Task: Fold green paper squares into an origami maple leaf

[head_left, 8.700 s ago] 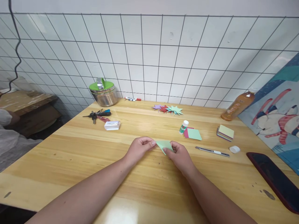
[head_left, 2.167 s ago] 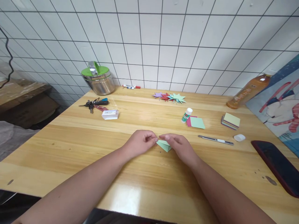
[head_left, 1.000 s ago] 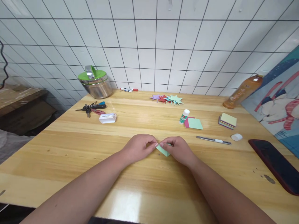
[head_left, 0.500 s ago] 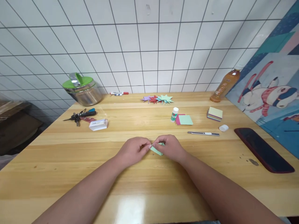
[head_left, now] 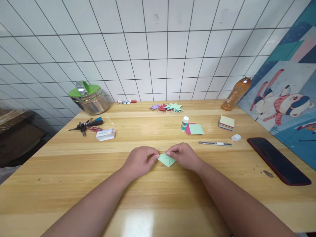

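A small piece of light green folded paper (head_left: 167,160) is held just above or on the wooden table, its point facing me. My left hand (head_left: 142,162) pinches its left corner between thumb and forefinger. On the upper right edge, my right hand (head_left: 185,156) grips the paper with thumb and fingers, covering its right part. Crease lines show on the visible face. Beyond the hands lie a green paper square (head_left: 197,129) over a magenta one, with a glue stick (head_left: 184,124) standing beside them.
Folded paper stars (head_left: 174,107) lie near the tiled wall. To the right are a utility knife (head_left: 215,144), a white cap (head_left: 236,137), a paper stack (head_left: 226,122), a phone (head_left: 278,160) and a bottle (head_left: 237,92). Keys (head_left: 85,125), a small box (head_left: 105,134) and a steel pot (head_left: 92,102) occupy the left.
The right hand's thumb has moved up along the paper's edge, so more of the green folded paper shows. The left hand keeps its pinch. The view has tilted slightly upward.
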A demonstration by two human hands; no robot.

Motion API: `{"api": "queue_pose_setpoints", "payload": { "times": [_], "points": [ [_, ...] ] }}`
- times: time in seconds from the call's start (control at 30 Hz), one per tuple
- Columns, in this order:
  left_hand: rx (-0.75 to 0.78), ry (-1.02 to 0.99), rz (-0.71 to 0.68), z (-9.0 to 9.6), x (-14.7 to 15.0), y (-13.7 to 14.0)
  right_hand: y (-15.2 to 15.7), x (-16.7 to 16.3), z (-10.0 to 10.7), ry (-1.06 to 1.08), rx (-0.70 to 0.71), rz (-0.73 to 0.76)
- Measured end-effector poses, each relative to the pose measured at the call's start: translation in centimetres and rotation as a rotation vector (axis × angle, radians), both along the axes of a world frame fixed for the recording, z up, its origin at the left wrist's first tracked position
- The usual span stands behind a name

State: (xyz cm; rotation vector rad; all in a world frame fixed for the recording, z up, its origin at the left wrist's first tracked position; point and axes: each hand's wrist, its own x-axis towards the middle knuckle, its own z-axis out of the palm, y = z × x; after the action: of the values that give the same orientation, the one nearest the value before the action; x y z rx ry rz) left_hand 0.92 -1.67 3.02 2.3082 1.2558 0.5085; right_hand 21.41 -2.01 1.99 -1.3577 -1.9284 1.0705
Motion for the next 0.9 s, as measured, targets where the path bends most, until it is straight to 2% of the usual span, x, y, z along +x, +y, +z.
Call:
{"api": "queue_pose_setpoints", "payload": {
  "times": [0.07, 0.13, 0.23, 0.33, 0.43, 0.53, 0.67, 0.77, 0.9],
  "points": [
    [-0.041, -0.055, 0.012, 0.0, 0.0, -0.1, 0.0, 0.1, 0.1, 0.015, -0.009, -0.032],
    [-0.131, -0.202, 0.059, -0.2, 0.0, -0.1, -0.1, 0.0, 0.1, 0.052, -0.005, -0.114],
    [-0.337, -0.524, 0.143, -0.6, 0.6, -0.2, -0.2, -0.5, 0.0, 0.189, 0.009, -0.251],
    [-0.560, -0.755, 0.087, -1.1, 1.5, -0.4, -0.4, -1.7, -0.2, 0.332, 0.021, -0.293],
    [-0.579, -0.852, 0.171, -1.6, 2.2, -0.5, -0.6, -2.8, -0.5, 0.349, 0.119, -0.298],
    [-0.544, -0.856, 0.239, -1.7, 2.3, -0.5, -0.8, -3.1, -0.4, 0.276, 0.198, -0.308],
    [-0.436, -0.653, 0.165, -1.6, 1.9, -0.7, -1.0, -2.7, 0.2, 0.207, 0.214, -0.286],
    [-0.351, -0.482, 0.081, -1.7, 1.8, -1.0, -1.1, -2.5, 0.4, 0.208, 0.187, -0.210],
    [-0.321, -0.375, 0.048, -2.0, 1.9, -1.3, -1.0, -2.6, 0.3, 0.294, 0.059, -0.196]
  ]
}}
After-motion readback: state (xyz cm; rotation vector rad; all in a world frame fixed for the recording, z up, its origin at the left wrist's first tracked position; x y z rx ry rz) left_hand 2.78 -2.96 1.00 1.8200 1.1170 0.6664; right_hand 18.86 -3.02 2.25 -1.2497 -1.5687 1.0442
